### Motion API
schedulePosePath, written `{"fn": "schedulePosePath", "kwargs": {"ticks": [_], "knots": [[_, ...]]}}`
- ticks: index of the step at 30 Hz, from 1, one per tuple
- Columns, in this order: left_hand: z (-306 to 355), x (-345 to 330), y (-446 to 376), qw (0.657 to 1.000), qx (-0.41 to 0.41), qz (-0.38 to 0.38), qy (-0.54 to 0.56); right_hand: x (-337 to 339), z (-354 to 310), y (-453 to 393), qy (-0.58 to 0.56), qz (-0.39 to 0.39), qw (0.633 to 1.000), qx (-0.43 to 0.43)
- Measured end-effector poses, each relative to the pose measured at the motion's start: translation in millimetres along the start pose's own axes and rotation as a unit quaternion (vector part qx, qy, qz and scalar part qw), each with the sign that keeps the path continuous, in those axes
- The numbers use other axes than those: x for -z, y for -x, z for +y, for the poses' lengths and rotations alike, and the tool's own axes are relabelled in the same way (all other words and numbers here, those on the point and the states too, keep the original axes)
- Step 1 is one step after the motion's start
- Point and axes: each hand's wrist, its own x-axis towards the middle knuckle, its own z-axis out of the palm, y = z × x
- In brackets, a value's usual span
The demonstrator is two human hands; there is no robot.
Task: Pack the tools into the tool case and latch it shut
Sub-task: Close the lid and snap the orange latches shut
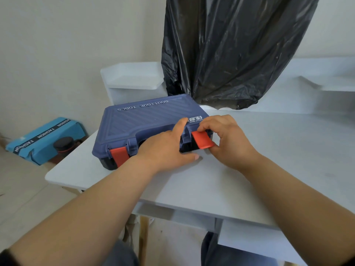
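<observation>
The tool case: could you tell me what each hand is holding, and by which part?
The right hand pinches the raised right red latch by its free lower end. The left hand rests at the handle area of the tool case, steadying it.

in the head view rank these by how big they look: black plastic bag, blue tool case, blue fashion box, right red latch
1. black plastic bag
2. blue tool case
3. blue fashion box, though it sits farther away on the floor, so its true size is unsure
4. right red latch, pinched by the right hand

soft, even daylight, faint shadows, sharp centre, wide-angle bending at edges, forearms perhaps slightly blurred.
</observation>
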Motion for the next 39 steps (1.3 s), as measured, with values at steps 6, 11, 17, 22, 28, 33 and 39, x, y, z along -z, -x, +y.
{"fn": "schedulePosePath", "kwargs": {"ticks": [6, 11, 17, 22, 28, 33, 39], "knots": [[-4, 4, 6, 1.0, -0.009, -0.011, 0.003, 2, -5, 8, -0.014, -0.105, 0.994, 0.016], [-7, -2, 4, 0.999, -0.018, 0.03, -0.041, 1, -9, 8, -0.009, -0.084, 0.996, 0.012], [-7, -8, 1, 0.994, 0.003, 0.08, -0.071, -8, -10, 8, 0.064, -0.05, 0.997, 0.01], [-6, -12, -1, 0.99, 0.03, 0.088, -0.102, -9, -3, 6, 0.069, -0.036, 0.996, -0.047], [-5, -13, -2, 0.99, 0.044, 0.079, -0.111, -11, 0, 5, 0.07, -0.048, 0.994, -0.069], [-3, -14, -1, 0.987, 0.047, 0.085, -0.129, -11, 1, 6, 0.07, -0.047, 0.994, -0.07], [-5, -17, -3, 0.985, 0.047, 0.094, -0.137, -14, 1, 5, 0.081, -0.041, 0.993, -0.07]]}}
